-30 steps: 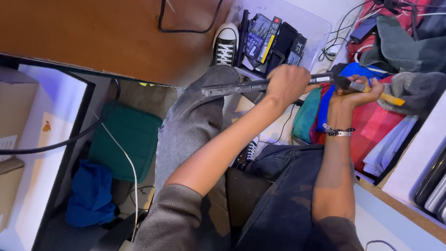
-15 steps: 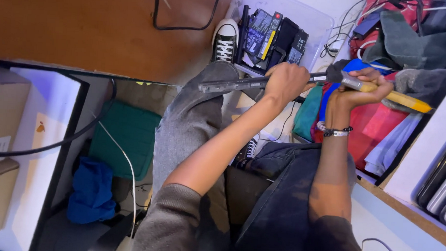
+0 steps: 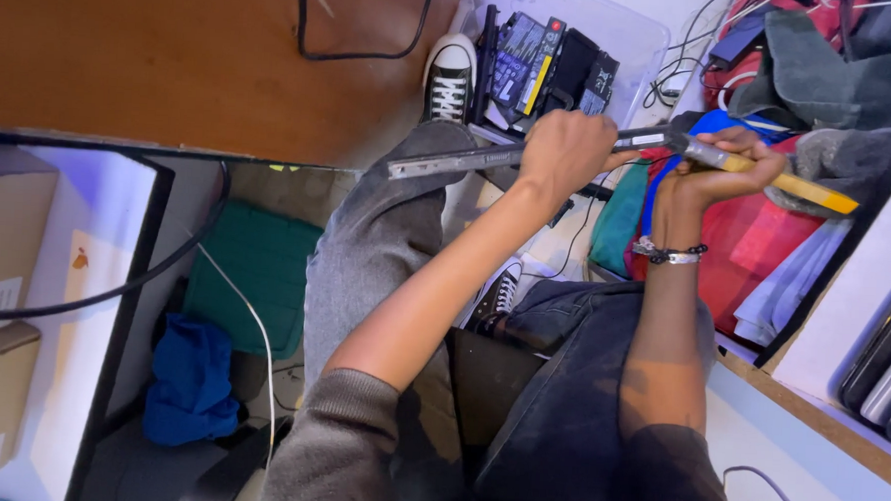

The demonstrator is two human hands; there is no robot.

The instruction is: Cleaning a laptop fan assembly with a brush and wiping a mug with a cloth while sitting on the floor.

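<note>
Head view: left hand [image 3: 568,151] grip closed round the long grey metal bar [image 3: 449,163], held level over the knees. Right hand [image 3: 722,164] grip wraps a yellow-handled tool [image 3: 804,188], tip at bar's end. Best w/ bar kept steady, tool in line, wrist firm.

The long strip [image 3: 459,161] looks like dull grey metal. The tool handle [image 3: 794,184] is smooth yellow plastic. The tabletop [image 3: 154,47] is matt brown wood.
</note>
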